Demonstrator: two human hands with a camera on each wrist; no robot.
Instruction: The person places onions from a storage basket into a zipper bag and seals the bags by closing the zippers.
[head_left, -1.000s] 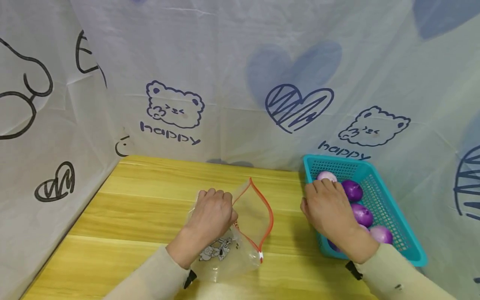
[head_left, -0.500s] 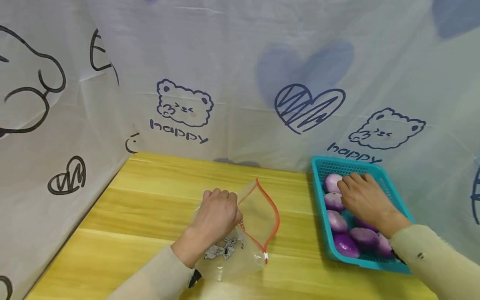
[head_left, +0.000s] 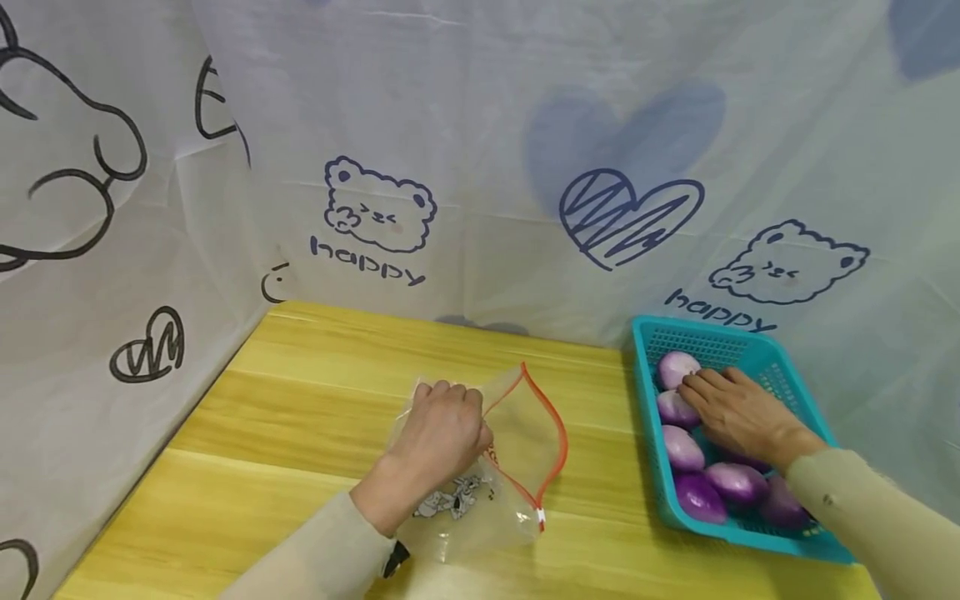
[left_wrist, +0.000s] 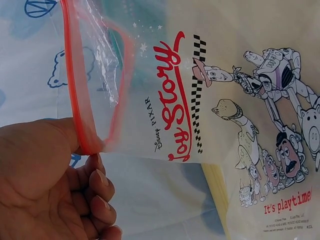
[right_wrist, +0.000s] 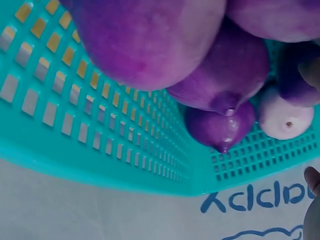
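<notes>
My left hand [head_left: 442, 429] pinches the corner of a clear zip bag [head_left: 457, 533] with a red-orange zip edge. In the left wrist view, thumb and forefinger [left_wrist: 100, 177] hold the zip strip [left_wrist: 75, 75], and the bag [left_wrist: 240, 125] shows a Toy Story print. The bag's mouth gapes to the right. My right hand [head_left: 738, 417] reaches into a teal basket [head_left: 652, 492] of purple onions [head_left: 699, 497], its fingertips beside a pale onion [head_left: 677, 408]. In the right wrist view, the fingers lie apart at the right edge, one against a dark onion [right_wrist: 292, 70]; most of the hand is out of frame.
The wooden table [head_left: 322, 400] runs back to a pale curtain [head_left: 480, 125] with drawn hearts, bears and writing. Another curtain [head_left: 67, 333] hangs at the left. The basket stands near the back right, its rim raised around the onions.
My right hand has moved rightward across the basket and down among the onions, and its fingers have spread. My left hand keeps its hold on the bag. The head view has turned slightly left.
</notes>
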